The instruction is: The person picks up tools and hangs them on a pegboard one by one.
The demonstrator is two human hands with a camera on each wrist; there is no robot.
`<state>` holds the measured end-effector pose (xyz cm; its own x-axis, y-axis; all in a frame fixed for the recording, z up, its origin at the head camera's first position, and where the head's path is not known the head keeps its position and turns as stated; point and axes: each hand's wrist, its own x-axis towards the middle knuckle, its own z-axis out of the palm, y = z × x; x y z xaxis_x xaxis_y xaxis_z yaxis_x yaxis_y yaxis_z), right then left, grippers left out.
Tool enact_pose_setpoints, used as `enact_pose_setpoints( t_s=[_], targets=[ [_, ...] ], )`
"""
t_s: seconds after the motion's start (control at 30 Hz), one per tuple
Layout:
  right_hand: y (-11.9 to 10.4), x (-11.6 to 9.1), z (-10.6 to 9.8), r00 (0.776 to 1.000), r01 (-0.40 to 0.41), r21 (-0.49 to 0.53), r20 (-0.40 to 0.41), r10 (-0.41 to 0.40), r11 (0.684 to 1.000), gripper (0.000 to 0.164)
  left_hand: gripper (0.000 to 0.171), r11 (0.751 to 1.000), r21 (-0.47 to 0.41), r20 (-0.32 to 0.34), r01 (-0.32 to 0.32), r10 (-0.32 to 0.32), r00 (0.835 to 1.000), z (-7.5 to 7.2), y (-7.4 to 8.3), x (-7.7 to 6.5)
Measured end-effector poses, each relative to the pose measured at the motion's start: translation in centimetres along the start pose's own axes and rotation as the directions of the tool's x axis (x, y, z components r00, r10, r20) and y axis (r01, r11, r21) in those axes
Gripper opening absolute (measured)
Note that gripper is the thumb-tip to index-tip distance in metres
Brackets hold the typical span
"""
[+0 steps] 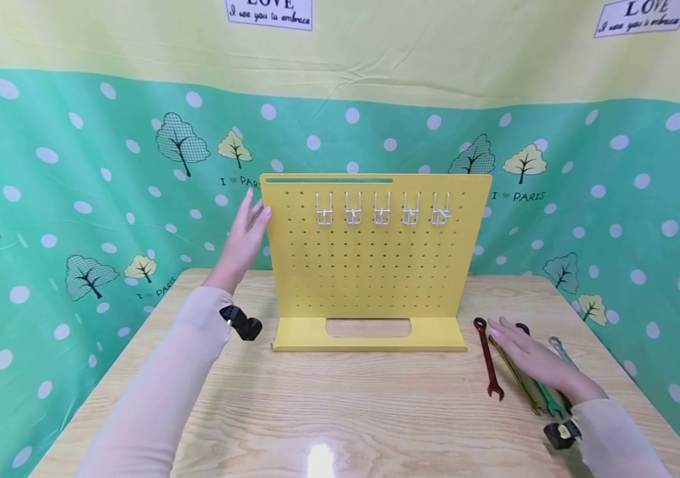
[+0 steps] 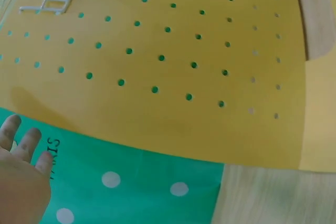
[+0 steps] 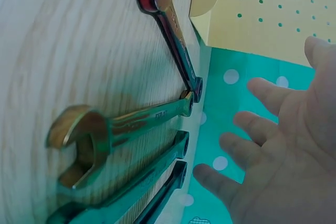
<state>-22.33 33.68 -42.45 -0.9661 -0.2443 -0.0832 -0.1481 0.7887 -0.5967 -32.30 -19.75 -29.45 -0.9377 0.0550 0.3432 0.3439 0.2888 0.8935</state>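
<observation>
A yellow pegboard (image 1: pixel 369 265) stands upright on its base, with several white wire hooks (image 1: pixel 382 209) in a row near its top. My left hand (image 1: pixel 246 232) is raised at the board's left edge, fingers extended; whether it touches the edge I cannot tell. Over on the right, my right hand (image 1: pixel 527 355) hovers above several combination wrenches with its fingers spread and nothing held. A red wrench (image 1: pixel 488 358) lies nearest the board. Beside it are a gold wrench (image 3: pixel 142 121), a green wrench (image 3: pixel 136 182) and a dark wrench (image 3: pixel 165 195), partly hidden by the hand in the head view.
The light wooden table (image 1: pixel 340 405) carries everything. A pale blue-green wrench (image 1: pixel 562 348) lies farther right, past the right hand. Behind the table hangs a green and yellow patterned cloth (image 1: pixel 351 133). The board's base has a wide slot (image 1: pixel 368 327).
</observation>
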Motion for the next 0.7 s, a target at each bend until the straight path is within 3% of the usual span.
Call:
enact_pose_setpoints(
  t_s=[0.37, 0.7],
  targets=[
    [-0.3, -0.2, 0.1, 1.000, 0.014, 0.034, 0.008, -0.015, 0.999, 0.070, 0.056, 0.999, -0.013, -0.168, -0.040, 0.037, 0.985, 0.8, 1.6, 1.7],
    [0.0, -0.2, 0.4, 1.000, 0.017, 0.049, -0.021, -0.016, 0.999, 0.071, 0.048, 0.998, -0.039, -0.252, -0.050, 0.039, 0.967, 1.1, 2.7, 2.9]
  ],
)
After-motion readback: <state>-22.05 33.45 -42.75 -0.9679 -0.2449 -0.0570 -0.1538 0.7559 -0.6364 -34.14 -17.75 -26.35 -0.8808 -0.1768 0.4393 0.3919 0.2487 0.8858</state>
